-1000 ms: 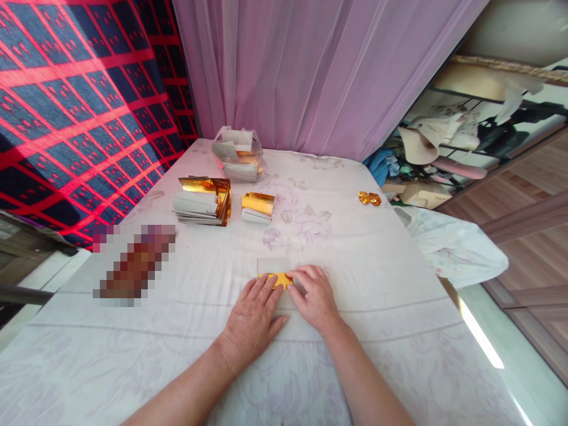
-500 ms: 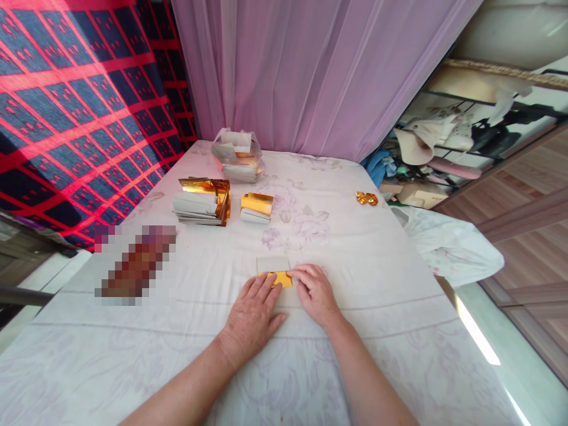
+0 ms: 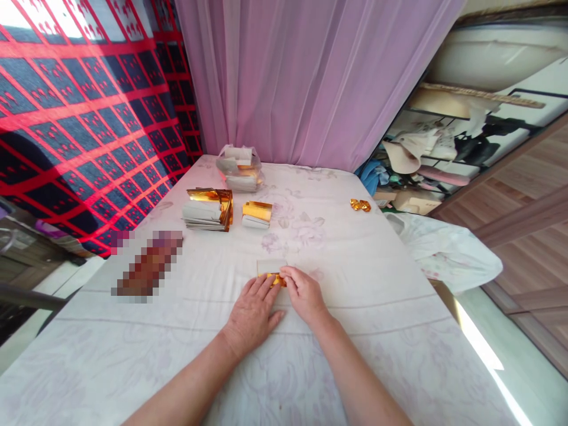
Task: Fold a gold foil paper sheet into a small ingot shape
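Gold foil paper (image 3: 271, 277) lies flat on the bed (image 3: 377, 307), nearer the person than the foil stack (image 3: 208, 208). Left hand (image 3: 251, 312) presses it open-palmed; right hand (image 3: 304, 294) pinches its folded edge. Probably light, thin, crease-prone: best held at edges.

Both hands, left hand (image 3: 251, 309) and right hand (image 3: 304, 292), press gold paper (image 3: 274, 278).
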`<state>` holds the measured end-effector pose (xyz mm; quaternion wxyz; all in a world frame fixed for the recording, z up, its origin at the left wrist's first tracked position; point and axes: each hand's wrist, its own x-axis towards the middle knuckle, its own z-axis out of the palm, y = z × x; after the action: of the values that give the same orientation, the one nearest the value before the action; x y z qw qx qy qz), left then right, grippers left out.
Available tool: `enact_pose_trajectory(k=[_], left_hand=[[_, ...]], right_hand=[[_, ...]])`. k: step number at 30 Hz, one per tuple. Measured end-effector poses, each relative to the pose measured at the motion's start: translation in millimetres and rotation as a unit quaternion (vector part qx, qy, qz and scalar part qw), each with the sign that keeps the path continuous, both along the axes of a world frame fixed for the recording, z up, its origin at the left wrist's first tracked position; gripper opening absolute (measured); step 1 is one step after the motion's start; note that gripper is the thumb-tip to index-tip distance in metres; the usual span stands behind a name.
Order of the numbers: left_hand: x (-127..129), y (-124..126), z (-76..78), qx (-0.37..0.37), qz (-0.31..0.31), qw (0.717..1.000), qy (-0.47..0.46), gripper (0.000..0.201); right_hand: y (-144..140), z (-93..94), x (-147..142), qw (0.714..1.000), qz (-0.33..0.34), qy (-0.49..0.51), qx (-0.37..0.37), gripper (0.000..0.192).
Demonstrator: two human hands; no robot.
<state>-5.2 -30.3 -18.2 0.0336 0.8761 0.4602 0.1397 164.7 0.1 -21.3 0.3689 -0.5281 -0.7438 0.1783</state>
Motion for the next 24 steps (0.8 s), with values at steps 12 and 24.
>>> enact_pose_trajectory(k=[12, 24], left_hand=[[-1.1, -1.8, -3.1, 0.006, -0.001, 1.0, -0.004, 0.052], [-1.4, -0.9, 5.7, -0.024, -0.001, 1.0, 0.004, 0.049]], right_hand=[[3.0, -10.2, 7.5, 0.998, 0.0, -0.042, 0.039, 0.025], [3.0, -10.7, 6.4, 0.999, 0.0, -0.041, 0.023, 0.025]])
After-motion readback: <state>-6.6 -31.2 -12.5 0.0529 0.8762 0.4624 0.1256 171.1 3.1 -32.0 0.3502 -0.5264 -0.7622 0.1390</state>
